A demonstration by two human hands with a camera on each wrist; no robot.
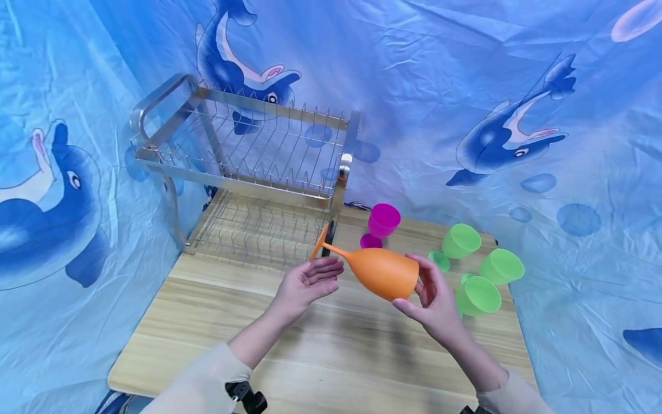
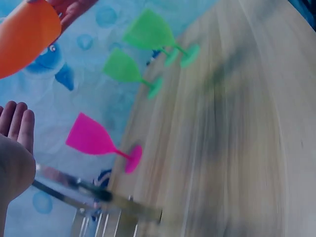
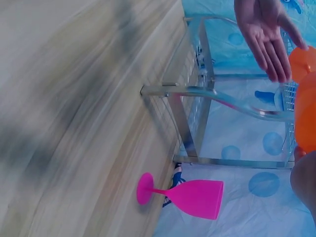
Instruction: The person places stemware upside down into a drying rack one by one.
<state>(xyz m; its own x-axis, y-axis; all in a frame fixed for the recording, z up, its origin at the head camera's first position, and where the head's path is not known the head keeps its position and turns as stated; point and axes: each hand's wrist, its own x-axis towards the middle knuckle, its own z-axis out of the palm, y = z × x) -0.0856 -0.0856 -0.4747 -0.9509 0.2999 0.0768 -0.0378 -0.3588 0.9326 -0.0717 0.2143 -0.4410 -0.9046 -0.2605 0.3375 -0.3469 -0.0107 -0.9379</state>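
Note:
An orange wine goblet [image 1: 384, 271] lies sideways in the air above the table, its rim to the right and its foot to the left. My right hand [image 1: 434, 302] grips it near the rim, thumb below and fingers on the far side. Close to the stem and foot is my left hand [image 1: 310, 287], its fingers extended and nothing held in them. In the right wrist view the left hand [image 3: 266, 42] shows its palm beside the orange foot [image 3: 302, 64]. A magenta goblet [image 1: 385, 219] stands upright on the table behind the orange one.
A two-tier metal dish rack [image 1: 243, 184] stands at the back left of the wooden table [image 1: 217, 310]. Three green goblets, the nearest of them [image 1: 478, 296] upright, stand at the right edge. Blue dolphin-print cloth [image 1: 414, 115] hangs behind and around the table.

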